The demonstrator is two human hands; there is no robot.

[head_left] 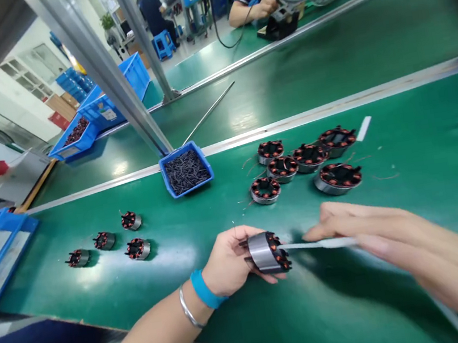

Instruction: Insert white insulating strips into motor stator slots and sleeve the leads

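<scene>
My left hand (231,260), with a blue wristband and a silver bangle, is closed round a motor stator (262,253). This stator lies on its side in my fingers, its copper-wound face turned to the right. Between the fingers of my right hand (362,232) is a slim white stick-like tool (334,243), whose thin tip meets the stator's wound face. Behind my hands, several more stators (282,169) with loose wire ends stand grouped on the green bench. Several others (138,249) sit apart at the left.
A blue tray (210,181) of short black pieces stands by the metal post (111,74). A thin rod (211,108) lies behind it. Blue bins (75,151) are farther left. Across the bench, a co-worker's hand (267,5) is near a black device (278,27).
</scene>
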